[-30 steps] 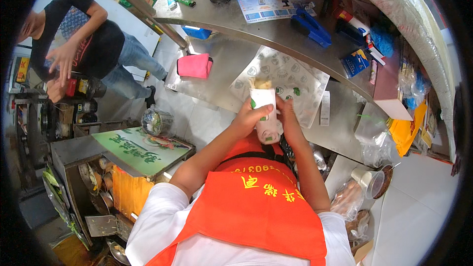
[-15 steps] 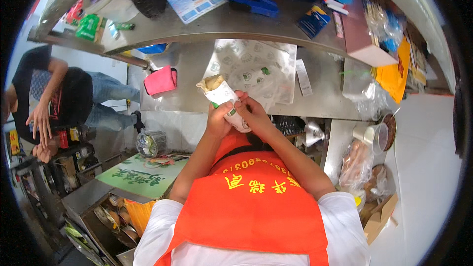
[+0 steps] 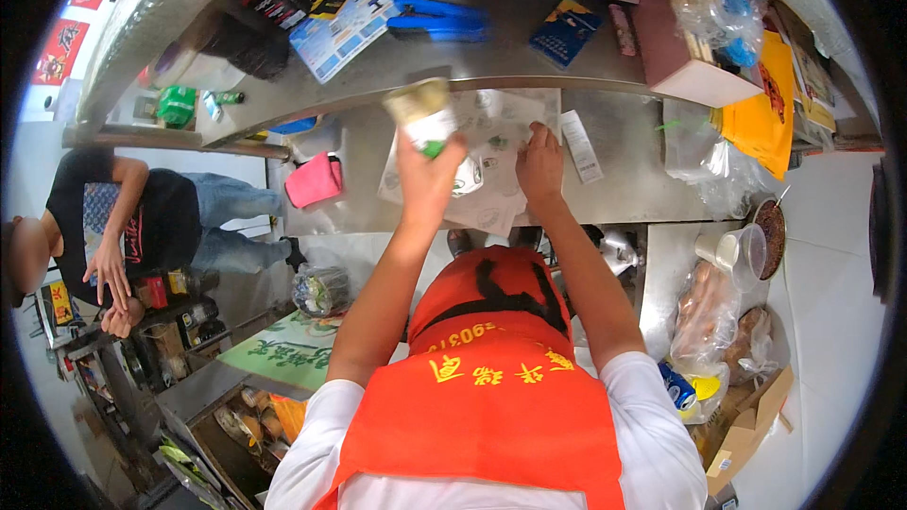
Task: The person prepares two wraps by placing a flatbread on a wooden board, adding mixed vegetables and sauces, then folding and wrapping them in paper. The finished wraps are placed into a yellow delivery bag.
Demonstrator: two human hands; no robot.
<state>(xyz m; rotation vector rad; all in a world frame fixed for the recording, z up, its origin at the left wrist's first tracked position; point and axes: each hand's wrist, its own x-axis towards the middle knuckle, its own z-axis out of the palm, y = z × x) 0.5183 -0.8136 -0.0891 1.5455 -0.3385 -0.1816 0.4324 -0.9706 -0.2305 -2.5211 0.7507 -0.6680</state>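
A: What is seen on the steel worktop [image 3: 624, 179], taken from the largest thing down?

B: One spread of printed plastic bags [image 3: 491, 170] is laid flat on it; how many sheets are in the pile cannot be told. The right hand [image 3: 540, 162] is pressed on the upper right part of that pile, palm down, fingers fairly flat, nothing gripped. One pink pouch [image 3: 314, 179] is set well to the left, and one narrow white slip [image 3: 578, 145] lies just beside the bags on the right.

A: And the smaller thing?

B: One paper cup [image 3: 422, 113], pale-topped with a white and green wall, is held up above the bags in the left hand [image 3: 430, 175], the fingers closed round its lower wall.

A: How is the cup judged to handle?

B: It is judged light and thin-walled, easily crushed if squeezed. It is best taken round the lower wall near the base, where it is stiffest. Whether anything is inside cannot be told.

A: And the bags?

B: They are judged soft, limp and slippery, apt to slide over one another. A single one would be best pinched at an edge while the pile is pinned flat.
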